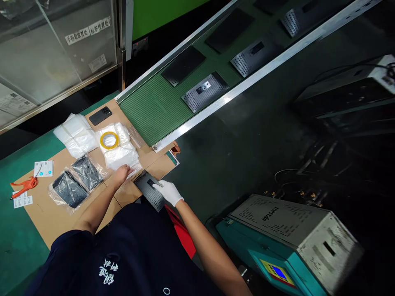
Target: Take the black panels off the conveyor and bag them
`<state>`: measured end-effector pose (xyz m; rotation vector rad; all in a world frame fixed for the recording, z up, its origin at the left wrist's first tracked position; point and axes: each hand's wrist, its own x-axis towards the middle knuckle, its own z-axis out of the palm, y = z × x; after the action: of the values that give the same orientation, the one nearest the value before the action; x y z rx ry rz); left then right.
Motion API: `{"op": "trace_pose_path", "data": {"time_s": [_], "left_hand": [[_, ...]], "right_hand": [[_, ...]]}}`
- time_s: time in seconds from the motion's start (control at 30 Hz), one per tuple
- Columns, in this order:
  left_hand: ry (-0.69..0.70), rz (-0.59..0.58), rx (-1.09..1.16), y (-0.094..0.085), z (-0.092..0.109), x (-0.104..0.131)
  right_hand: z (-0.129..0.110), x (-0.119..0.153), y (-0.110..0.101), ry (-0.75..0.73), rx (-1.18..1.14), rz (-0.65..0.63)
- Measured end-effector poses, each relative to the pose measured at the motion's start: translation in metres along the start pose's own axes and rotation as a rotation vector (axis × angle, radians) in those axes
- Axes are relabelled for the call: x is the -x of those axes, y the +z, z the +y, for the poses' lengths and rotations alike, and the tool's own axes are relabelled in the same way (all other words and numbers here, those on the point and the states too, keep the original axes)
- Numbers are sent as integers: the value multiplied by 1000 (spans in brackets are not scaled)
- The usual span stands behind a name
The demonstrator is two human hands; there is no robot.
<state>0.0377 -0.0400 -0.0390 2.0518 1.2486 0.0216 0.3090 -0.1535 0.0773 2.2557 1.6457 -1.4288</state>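
Note:
My right hand (169, 192), in a white glove, grips a dark rectangular plastic panel (153, 196) by its edge. The panel has rows of small holes and a dark slot, and it is tilted just in front of my body. With bare fingers pinched together, my left hand (122, 174) is at the near edge of a stack of clear plastic bags (119, 157); the fingertips are partly hidden. A roll of yellow tape (109, 140) lies on that stack. To the left, two bagged dark panels (70, 189) rest on the cardboard (43, 218).
A green conveyor belt (148, 117) carries several dark panels (205, 91) at the upper right. Another bag stack (76, 135), a phone (100, 116), an orange tool (25, 187) and labels (43, 168) lie on the table. A teal-and-grey machine (277, 230) stands right.

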Motion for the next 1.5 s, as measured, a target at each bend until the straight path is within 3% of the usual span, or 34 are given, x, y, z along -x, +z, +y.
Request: {"op": "trace_pose_path", "data": {"time_s": [0.27,0.43,0.63,0.8,0.97,1.17,1.33,1.5], "left_hand": [[29,-106,52,0,-8,-11],[27,-127,67,-4,-7,-14],[-28,4,46,-19,2,-10],[-87,128,17,-15,15,-2],[-102,59,-20,-1,13,2],[-100,-15,-37,1,1,7],[-112,21,-46,-4,5,15],[-54,91,-41,-8,19,29]], "right_hand": [[-8,-4,1,-31,24,-56],[-19,-29,3,-88,-2,-119],[-21,-61,5,-36,101,-111],[-17,-60,10,-25,117,-93],[-15,-49,8,-50,118,-96],[-15,-57,-3,-81,82,-84],[-19,-67,-3,-63,78,-45],[-22,-66,13,-52,54,-54]]}}
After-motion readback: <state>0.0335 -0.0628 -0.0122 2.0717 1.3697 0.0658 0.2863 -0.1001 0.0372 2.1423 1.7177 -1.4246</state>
